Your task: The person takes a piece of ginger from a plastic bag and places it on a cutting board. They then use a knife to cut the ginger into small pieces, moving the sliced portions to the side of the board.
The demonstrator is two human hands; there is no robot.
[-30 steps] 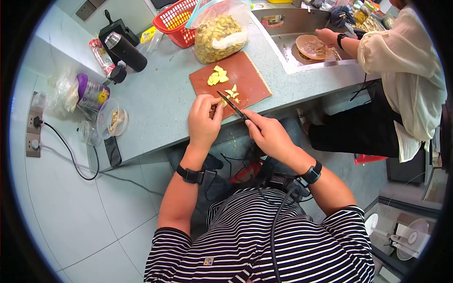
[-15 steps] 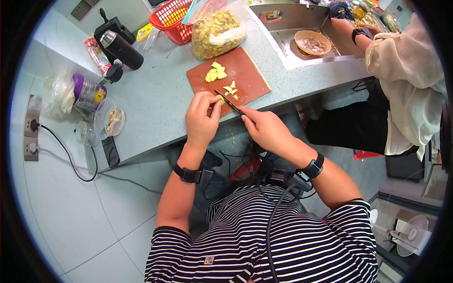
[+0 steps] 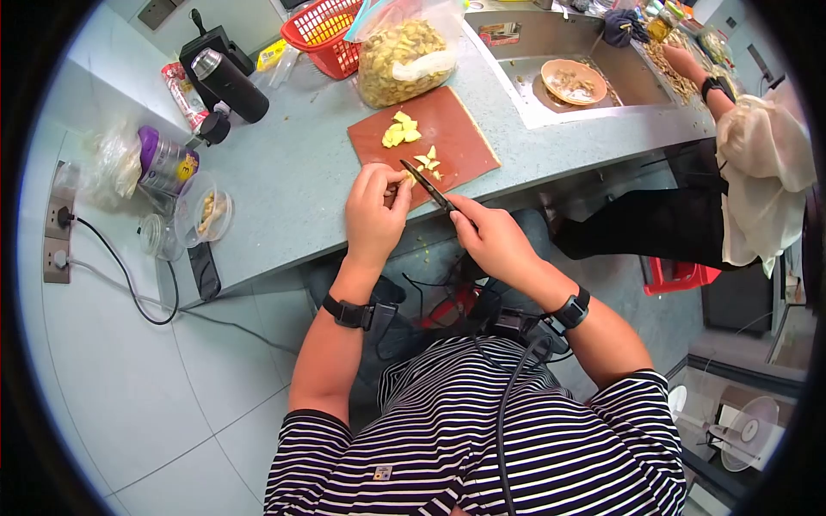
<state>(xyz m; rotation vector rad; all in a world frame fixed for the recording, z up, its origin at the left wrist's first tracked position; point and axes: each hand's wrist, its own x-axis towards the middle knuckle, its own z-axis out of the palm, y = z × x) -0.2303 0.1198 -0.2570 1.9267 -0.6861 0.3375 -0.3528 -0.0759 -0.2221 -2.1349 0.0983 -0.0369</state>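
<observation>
My left hand (image 3: 375,211) pinches a small pale yellow food piece (image 3: 409,176) over the near edge of a brown cutting board (image 3: 465,129). In my right hand (image 3: 497,245) is a dark-bladed knife (image 3: 430,187), gripped by the handle. Its blade points up and left, with the middle of it right beside my left fingertips. On the board lie a heap of yellow chunks (image 3: 401,131) and, closer to the blade, several smaller cut pieces (image 3: 430,162). My left fingers partly cover the held piece.
Behind the board stand a zip bag of yellowish pieces (image 3: 400,64) and a red basket (image 3: 323,39). A black thermos (image 3: 232,86) and plastic tub (image 3: 205,211) are left. To the right, the sink (image 3: 525,69) holds a bowl (image 3: 575,82); another person (image 3: 761,172) stands there.
The knife blade has come up a little and shifted right beside my left fingertips. The other person's hand has moved from the sink to the counter on its right.
</observation>
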